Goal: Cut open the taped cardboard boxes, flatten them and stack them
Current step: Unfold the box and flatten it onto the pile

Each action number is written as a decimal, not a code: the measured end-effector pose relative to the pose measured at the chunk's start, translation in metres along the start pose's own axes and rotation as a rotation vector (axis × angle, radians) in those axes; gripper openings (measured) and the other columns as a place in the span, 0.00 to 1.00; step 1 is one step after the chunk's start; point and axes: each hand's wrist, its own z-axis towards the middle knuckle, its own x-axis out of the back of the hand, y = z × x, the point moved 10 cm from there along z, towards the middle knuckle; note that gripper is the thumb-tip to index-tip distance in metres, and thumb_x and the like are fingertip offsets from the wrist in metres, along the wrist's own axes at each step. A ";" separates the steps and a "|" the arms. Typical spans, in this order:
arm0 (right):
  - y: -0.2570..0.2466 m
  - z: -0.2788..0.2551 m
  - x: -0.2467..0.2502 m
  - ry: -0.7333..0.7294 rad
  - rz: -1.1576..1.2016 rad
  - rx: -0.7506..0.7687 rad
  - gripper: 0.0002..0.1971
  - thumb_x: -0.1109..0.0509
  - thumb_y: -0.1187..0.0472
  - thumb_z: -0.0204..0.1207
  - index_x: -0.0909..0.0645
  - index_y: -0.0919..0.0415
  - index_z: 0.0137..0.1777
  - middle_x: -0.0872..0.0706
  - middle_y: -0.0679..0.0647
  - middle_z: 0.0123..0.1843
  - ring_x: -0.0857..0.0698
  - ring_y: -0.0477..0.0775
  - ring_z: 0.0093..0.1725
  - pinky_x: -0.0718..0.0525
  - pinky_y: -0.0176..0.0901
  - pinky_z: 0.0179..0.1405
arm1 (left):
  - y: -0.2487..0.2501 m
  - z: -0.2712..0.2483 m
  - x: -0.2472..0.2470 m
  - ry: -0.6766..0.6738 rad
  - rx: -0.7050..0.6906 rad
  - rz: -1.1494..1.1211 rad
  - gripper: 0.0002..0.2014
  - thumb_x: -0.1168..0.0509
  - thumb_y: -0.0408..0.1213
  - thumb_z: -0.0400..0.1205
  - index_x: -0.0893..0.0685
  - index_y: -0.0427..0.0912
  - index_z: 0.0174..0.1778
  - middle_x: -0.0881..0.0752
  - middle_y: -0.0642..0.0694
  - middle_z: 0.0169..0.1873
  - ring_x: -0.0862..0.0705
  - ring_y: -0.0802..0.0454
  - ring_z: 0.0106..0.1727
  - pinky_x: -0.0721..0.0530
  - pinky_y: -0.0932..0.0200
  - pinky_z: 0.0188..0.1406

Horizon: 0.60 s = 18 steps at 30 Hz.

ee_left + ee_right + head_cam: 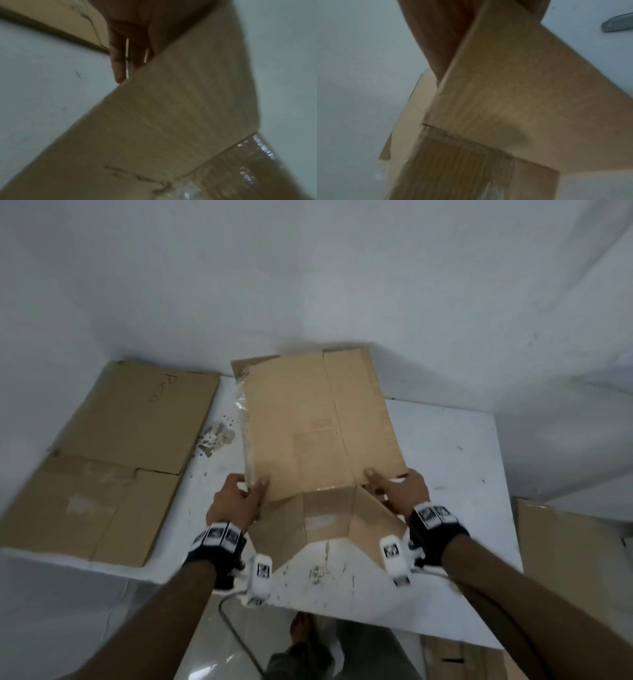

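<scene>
Both forearms reach forward over the white desk [445, 446]. The left hand [236, 501] grips the near left edge of the flattened cardboard box [318, 422], thumb on top and fingers curled beneath. The right hand [397, 491] holds the near right edge the same way, thumb pressed on the upper face. The box lies between the hands and stretches away from them, its near flaps hanging open toward the person. Left of the left hand lies another flattened box [113, 460], with handwriting too faint to read.
</scene>
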 end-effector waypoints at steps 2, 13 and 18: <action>-0.013 0.016 -0.005 0.005 -0.179 -0.045 0.57 0.16 0.29 0.53 0.30 0.65 0.75 0.14 0.60 0.64 0.13 0.65 0.60 0.13 0.55 0.58 | 0.001 0.027 -0.004 -0.023 0.043 0.139 0.39 0.37 0.78 0.72 0.23 0.47 0.63 0.09 0.48 0.45 0.11 0.43 0.49 0.14 0.47 0.52; -0.027 -0.053 -0.035 -0.561 -0.552 0.125 0.63 0.21 0.28 0.62 0.58 0.42 0.87 0.29 0.53 0.82 0.22 0.56 0.73 0.20 0.49 0.68 | -0.016 -0.020 -0.023 -0.549 -0.045 -0.257 0.60 0.16 0.70 0.54 0.37 0.65 0.82 0.15 0.46 0.68 0.13 0.49 0.64 0.12 0.43 0.62; -0.021 -0.069 -0.029 -0.467 -0.818 0.294 0.49 0.24 0.44 0.75 0.55 0.37 0.87 0.35 0.56 0.82 0.22 0.63 0.72 0.20 0.56 0.70 | -0.009 0.003 0.000 -0.304 -0.109 -0.059 0.65 0.23 0.69 0.67 0.58 0.56 0.90 0.26 0.39 0.79 0.23 0.43 0.75 0.20 0.45 0.68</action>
